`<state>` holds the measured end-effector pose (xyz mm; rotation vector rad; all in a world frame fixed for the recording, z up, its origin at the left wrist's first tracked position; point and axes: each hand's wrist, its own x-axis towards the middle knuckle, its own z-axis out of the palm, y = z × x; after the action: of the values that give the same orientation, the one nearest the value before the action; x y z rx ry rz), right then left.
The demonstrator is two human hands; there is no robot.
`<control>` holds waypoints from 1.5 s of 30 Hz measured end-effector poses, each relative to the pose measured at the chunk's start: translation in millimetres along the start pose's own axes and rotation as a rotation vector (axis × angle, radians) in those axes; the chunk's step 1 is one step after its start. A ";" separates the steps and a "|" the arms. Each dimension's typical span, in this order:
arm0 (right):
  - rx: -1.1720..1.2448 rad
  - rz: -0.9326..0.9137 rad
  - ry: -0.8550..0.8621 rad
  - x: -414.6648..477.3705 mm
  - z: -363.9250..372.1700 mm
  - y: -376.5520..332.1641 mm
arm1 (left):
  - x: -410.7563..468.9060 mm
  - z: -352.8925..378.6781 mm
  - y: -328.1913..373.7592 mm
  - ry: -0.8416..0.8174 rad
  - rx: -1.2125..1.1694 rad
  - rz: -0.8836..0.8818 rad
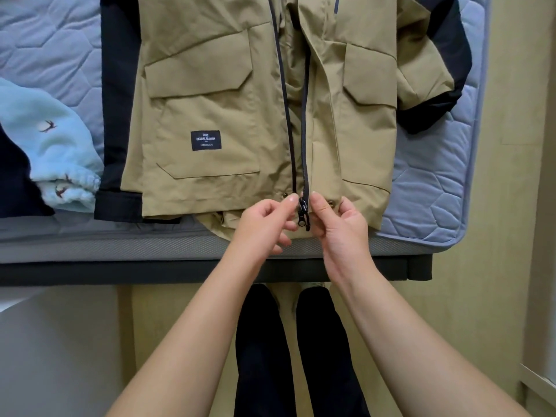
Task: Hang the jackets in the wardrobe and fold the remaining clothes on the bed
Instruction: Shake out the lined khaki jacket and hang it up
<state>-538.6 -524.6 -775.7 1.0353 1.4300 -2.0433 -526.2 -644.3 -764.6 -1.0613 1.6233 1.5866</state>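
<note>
Left hand [264, 219], right hand [340, 224] pinch jacket [210, 115] hem — blue fleece [45, 142] alongside.

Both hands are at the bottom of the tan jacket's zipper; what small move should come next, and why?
Probably slot the loose zipper end into the slider: the tan jacket lies unzipped, and the left hand and right hand pinch the hem beside it.

On the bed [436, 176] a jacket [225, 115], hem overhanging the near edge, sweatshirt [54, 139] left of it
</note>
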 end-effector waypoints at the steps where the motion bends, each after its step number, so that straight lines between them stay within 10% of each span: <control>1: -0.031 -0.027 0.010 0.3 0.4 -0.1 | -3.5 1.7 -1.7 -0.006 0.004 0.015; 19: -0.404 -0.134 -0.119 16.4 -14.2 -6.1 | 11.1 22.7 -17.1 0.122 0.060 0.099; 40: -0.031 0.048 0.015 8.3 -16.1 -0.7 | -0.6 14.4 -29.4 -0.014 0.067 0.253; 45: -0.008 0.073 -0.012 11.4 -23.0 -6.9 | 20.2 7.6 -43.7 -0.075 -0.199 -0.041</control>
<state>-543.1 -499.9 -784.7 1.0552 1.3733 -1.9867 -498.6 -637.1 -804.1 -1.1138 1.4084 1.7671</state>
